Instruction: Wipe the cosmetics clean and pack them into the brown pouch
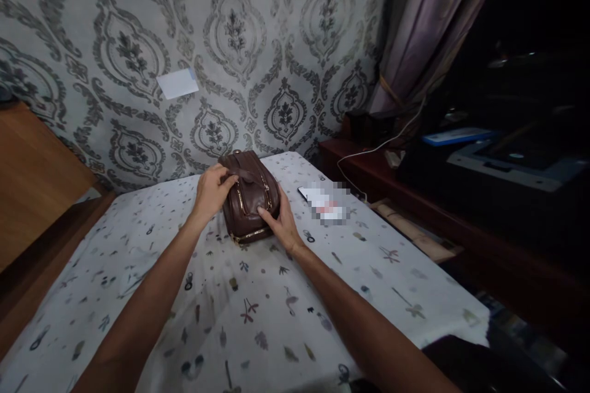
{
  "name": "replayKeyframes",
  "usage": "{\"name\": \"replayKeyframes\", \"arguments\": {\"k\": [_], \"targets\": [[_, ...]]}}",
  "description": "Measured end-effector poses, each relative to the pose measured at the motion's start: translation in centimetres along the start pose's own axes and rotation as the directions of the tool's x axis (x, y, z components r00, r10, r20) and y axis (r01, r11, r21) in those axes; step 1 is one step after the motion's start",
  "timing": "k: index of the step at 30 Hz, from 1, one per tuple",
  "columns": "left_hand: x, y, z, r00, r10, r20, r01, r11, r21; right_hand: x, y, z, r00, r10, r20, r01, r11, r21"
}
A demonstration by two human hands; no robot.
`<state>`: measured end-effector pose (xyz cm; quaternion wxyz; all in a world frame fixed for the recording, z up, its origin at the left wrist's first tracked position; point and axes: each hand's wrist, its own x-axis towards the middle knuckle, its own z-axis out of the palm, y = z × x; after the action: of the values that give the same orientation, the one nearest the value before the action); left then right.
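Observation:
A brown leather handbag (254, 215) with gold zippers and a strap across its top lies on the patterned white cloth. My left hand (212, 191) is closed at its left side, thumb and fingers pinched at the upper end of the left zipper (240, 198). Any pull tab between those fingertips is hidden. My right hand (284, 224) grips the bag's right side, its thumb resting on the top near the right zipper (268, 196) and its other fingers mostly out of sight behind the edge.
A phone (303, 194), partly blurred out, lies on the cloth-covered table (258, 319) right of the bag. Behind is a patterned wall with a white card (177, 84). A white cable (382, 146) runs over dark red furniture at right; a wooden panel (37, 178) stands at left.

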<state>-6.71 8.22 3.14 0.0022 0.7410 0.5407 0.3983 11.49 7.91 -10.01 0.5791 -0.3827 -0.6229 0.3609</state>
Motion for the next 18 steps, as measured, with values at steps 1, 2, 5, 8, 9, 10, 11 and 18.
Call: {"name": "replayKeyframes", "arguments": {"k": [1,2,5,8,9,10,11,18], "targets": [[-0.1,0.1,-0.1,1.0,0.011,0.001,-0.011,1.0,0.002,0.0,0.0,0.0,1.0,-0.002,0.0,0.002,1.0,0.002],[-0.2,0.2,-0.1,1.0,0.022,0.002,-0.022,1.0,0.005,0.0,0.0,0.0,1.0,-0.005,0.001,0.005,1.0,0.004],[-0.5,0.5,-0.3,0.999,0.048,0.005,-0.048,0.998,0.032,0.0,-0.1,0.0,1.0,-0.008,-0.002,0.008,1.0,0.003],[-0.8,0.8,-0.5,0.996,0.084,0.01,-0.084,0.994,0.072,0.0,-0.1,-0.1,1.0,-0.007,0.0,0.007,1.0,-0.004],[-0.9,0.8,-0.6,0.995,0.096,0.013,-0.097,0.992,0.083,0.0,-0.1,-0.1,1.0,-0.007,-0.001,0.007,1.0,-0.006],[-1.0,0.9,-0.6,0.994,0.106,0.018,-0.107,0.99,0.092,0.0,-0.1,0.0,1.0,-0.008,-0.002,0.008,1.0,-0.006],[-1.1,1.0,-0.6,0.993,0.112,0.023,-0.113,0.989,0.099,0.0,0.0,0.0,1.0,-0.009,-0.002,0.009,1.0,-0.004],[-1.6,1.4,-1.0,0.99,0.134,0.053,-0.139,0.982,0.127,0.0,0.0,0.2,0.999,0.041,0.023,-0.041,0.999,0.006]]}}
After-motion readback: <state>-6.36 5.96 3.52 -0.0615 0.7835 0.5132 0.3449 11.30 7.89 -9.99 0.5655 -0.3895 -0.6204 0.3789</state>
